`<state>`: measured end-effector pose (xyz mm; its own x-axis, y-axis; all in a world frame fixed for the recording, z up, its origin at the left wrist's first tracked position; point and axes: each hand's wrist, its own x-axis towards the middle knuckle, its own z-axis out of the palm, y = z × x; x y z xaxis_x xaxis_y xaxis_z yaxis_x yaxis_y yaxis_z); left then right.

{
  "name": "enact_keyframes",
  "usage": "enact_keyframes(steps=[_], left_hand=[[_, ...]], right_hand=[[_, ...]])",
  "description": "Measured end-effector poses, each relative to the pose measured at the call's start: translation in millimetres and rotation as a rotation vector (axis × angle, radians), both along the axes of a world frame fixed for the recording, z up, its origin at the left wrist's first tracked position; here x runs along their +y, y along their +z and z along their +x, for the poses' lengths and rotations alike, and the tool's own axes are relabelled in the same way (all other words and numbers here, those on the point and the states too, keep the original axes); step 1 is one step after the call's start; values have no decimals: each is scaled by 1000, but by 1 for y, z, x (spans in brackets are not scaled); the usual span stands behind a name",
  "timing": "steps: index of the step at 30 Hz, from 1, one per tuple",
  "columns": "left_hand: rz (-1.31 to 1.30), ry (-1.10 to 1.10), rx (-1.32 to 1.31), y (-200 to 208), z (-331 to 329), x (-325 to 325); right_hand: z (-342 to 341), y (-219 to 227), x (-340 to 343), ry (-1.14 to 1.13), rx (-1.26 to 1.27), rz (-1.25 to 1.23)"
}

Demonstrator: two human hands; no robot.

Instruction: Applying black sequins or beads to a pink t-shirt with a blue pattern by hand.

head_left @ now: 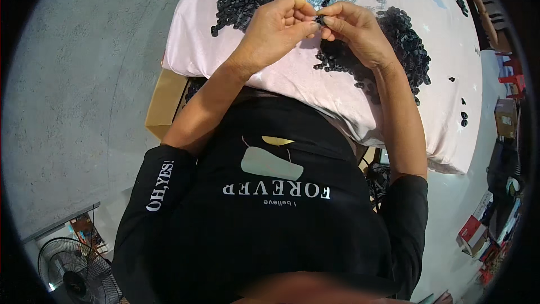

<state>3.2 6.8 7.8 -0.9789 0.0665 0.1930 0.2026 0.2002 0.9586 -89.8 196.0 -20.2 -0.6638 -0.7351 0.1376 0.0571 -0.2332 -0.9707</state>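
Black plastic-looking piece [320,19], small, one item: located at the meeting point of the two hands, raised over the pale pink patterned cloth [194,42].

Grip: bare left hand [275,31], thumb and forefinger pinched on the piece from its left side; bare right hand [355,27], thumb and forefinger pinched on it from its right side. Both sets of fingertips are close together, nearly touching.

Step in hand, as judged: fine two-handed fingertip work on a single piece. The next move seems to call for a steady pinch on one side while the other side turns, presses or pulls; which of these, cannot be told.

Orientation: mostly covered by fingertips. Which way it points, and the line of its long axis, cannot be made out.

Surrounding stock: dense heap of small ridged black pieces [244,0], left of the grip and beyond it; second heap of loose black pieces [405,42], right of the grip, partly behind the right hand and wrist; few stray black pieces [464,118], well apart, to the right and nearer the body.
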Motion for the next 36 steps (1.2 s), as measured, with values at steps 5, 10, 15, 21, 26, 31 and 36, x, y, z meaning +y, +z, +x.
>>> enact_keyframes(steps=[5,10,15,21,26,31,36], left_hand=[[-90,-52,34,4,0,-1],[-155,-184,-48,16,3,-3],[-294,-186,34,16,4,-4],[-403,-81,269,3,6,1],[-468,-47,282,0,8,2],[-413,81,236,-18,-5,-16],[-703,383,250,-16,-26,-69]], right_hand=[[0,0,0,62,-25,-6],[3,6,1,106,-2,-5],[4,3,0,115,-4,19],[2,3,0,201,-29,-10],[3,1,0,252,19,5],[2,7,4,33,44,139],[-39,-5,24,-462,-77,35]])
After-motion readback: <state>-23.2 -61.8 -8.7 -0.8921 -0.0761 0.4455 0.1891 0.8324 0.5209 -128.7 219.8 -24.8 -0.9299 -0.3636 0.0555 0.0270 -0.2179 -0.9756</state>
